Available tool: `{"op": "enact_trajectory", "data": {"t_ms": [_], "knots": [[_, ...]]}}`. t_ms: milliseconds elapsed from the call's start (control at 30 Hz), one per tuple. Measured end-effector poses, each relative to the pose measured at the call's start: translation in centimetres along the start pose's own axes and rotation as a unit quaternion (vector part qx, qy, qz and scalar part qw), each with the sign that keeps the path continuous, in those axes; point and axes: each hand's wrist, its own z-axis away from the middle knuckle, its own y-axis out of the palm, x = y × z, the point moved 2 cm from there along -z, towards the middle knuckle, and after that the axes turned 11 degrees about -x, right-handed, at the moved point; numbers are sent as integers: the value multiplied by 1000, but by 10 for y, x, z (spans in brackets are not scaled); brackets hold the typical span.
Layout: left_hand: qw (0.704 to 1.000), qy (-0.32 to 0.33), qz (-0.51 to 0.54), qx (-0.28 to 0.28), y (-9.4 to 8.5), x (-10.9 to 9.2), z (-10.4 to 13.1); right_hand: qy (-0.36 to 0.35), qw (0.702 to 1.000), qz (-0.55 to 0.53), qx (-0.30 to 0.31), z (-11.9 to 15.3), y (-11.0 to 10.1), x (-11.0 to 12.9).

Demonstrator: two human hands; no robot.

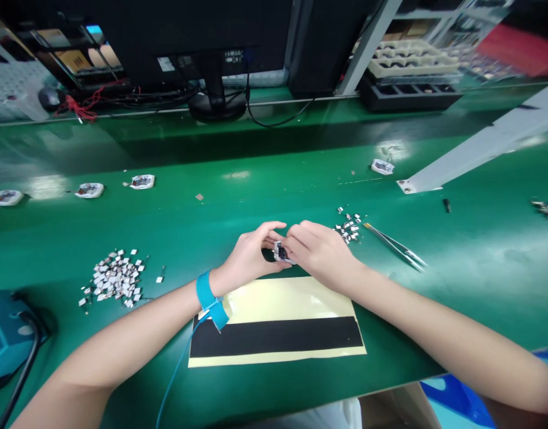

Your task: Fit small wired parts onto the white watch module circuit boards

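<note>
Both hands meet over the green mat, just beyond a yellow sheet with a black strip. My left hand wears a blue wrist strap and holds a small white-rimmed device between thumb and fingers. My right hand is closed at the same device, its fingertips pressed on the upper part; whether they pinch a small part is hidden. Beyond my right hand lies a small pile of metal parts, with tweezers to its right. A larger pile of small parts sits to the left.
Similar white devices lie at the back left and back right. A white metal post stands on the right. Behind are a monitor stand, cables and stacked trays. A blue-green box is at the left edge.
</note>
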Motion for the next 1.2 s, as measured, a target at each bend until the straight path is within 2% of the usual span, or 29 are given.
{"op": "enact_trajectory", "data": {"t_ms": [333, 400, 433, 500, 567, 600, 700, 767, 800, 867, 967, 1033, 1100, 1133, 1200], "knots": [[999, 20, -16, -38, -5, -4, -4, -34, 993, -39, 102, -22, 1, 2], [999, 17, -17, -36, -8, -4, -6, -33, 991, -62, 113, -23, 3, -7], [999, 11, -23, -38, -12, -2, -7, -22, 990, -69, 117, -23, 4, -18], [996, -7, -64, -62, -26, 4, -7, 34, 990, -58, 122, -17, 6, -56], [983, -23, -152, -102, -50, 13, -4, 160, 980, 8, 120, -2, 6, -113], [971, -24, -209, -115, -63, 16, -3, 229, 965, 49, 121, 10, 6, -143], [921, 9, -383, -65, -96, 18, -2, 368, 907, 111, 174, 50, 11, -218], [895, 52, -443, -24, -100, 6, -9, 412, 878, 112, 218, 72, 20, -246], [890, 73, -450, -11, -94, -4, -16, 426, 867, 109, 235, 81, 25, -254], [893, 112, -435, 13, -64, -24, -36, 443, 853, 102, 256, 90, 32, -260], [900, 173, -393, 81, 11, -44, -76, 447, 851, 95, 258, 92, 34, -258], [895, 190, -387, 113, 61, -43, -102, 440, 859, 91, 246, 88, 28, -252], [884, 203, -396, 143, 97, -35, -122, 424, 873, 86, 224, 83, 15, -239], [877, 209, -402, 160, 109, -30, -129, 412, 883, 79, 211, 81, 7, -229], [863, 219, -414, 189, 120, -20, -138, 378, 905, 56, 189, 78, -11, -203]]}}
